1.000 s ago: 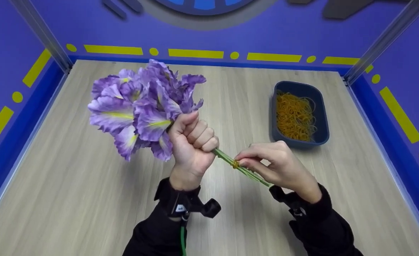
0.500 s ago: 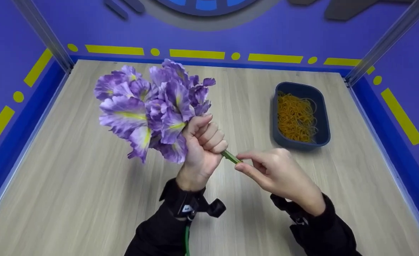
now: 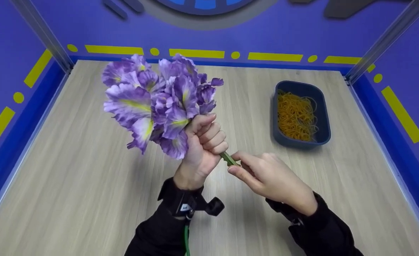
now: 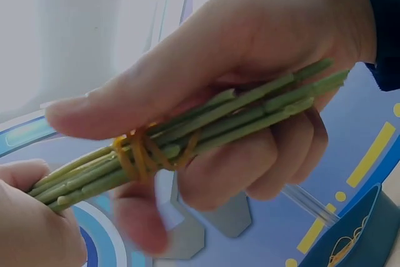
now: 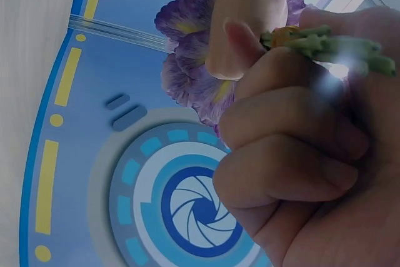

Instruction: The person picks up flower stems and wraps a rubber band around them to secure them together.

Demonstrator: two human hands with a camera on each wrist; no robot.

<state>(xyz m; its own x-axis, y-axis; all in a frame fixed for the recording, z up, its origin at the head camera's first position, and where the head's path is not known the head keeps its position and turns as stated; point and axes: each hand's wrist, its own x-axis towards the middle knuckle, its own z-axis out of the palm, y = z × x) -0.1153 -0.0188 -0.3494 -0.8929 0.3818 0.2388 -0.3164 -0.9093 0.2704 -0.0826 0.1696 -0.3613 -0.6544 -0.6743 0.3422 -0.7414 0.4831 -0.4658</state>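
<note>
My left hand [image 3: 205,142] grips a bunch of purple artificial flowers [image 3: 134,103] just below the blooms, in a fist. Their yellow-streaked petals fan out to the upper left in the head view. Green stems [image 4: 250,114] slant down from the fist to my right hand [image 3: 273,177], whose thumb and fingers hold them near the cut ends. An orange-yellow rubber band [image 4: 140,154] loops several times around the stems, between the right thumb and index finger in the left wrist view. From the head, the right fingers hide most of the band and the stem ends.
A dark blue bin [image 3: 323,117] stands on the right of the wood-grain table [image 3: 88,199]. It holds a heap of yellow rubber bands [image 3: 296,117]. Blue-purple panels with yellow dashes [image 3: 197,53] enclose the table at the back and sides.
The left hand and flowers have shifted right, the blooms tipping upward. The right hand has moved lower and its fingers now cover the band and stem ends, which showed in the oldest frame.
</note>
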